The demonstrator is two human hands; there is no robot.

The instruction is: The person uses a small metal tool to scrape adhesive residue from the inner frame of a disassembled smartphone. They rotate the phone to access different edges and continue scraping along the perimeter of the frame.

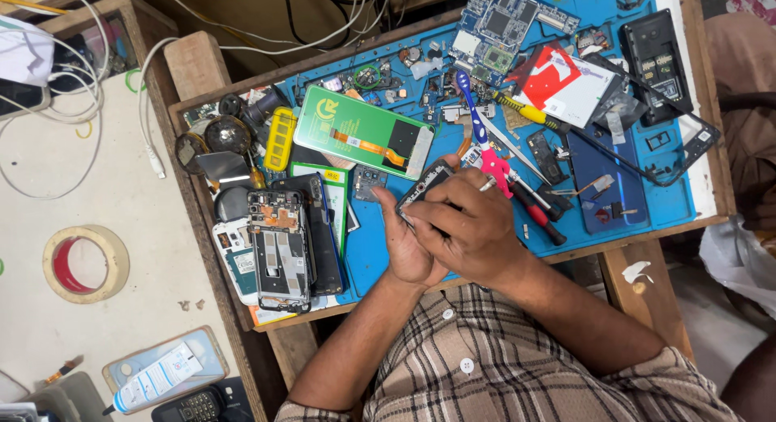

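Near the blue mat's [647,204] front edge, our left hand [412,252] cradles a small dark phone part [426,187], long axis slanting away rightward; our right hand [473,228], fingers closed, grips a thin tool [487,183] against it.

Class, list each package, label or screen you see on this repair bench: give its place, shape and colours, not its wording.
Green rectangular screen package: bench centre, orange ribbon, black patch.
Red-and-white flat package: upper right, rectangular.
White tube with blue label: lower left, lying on a phone.
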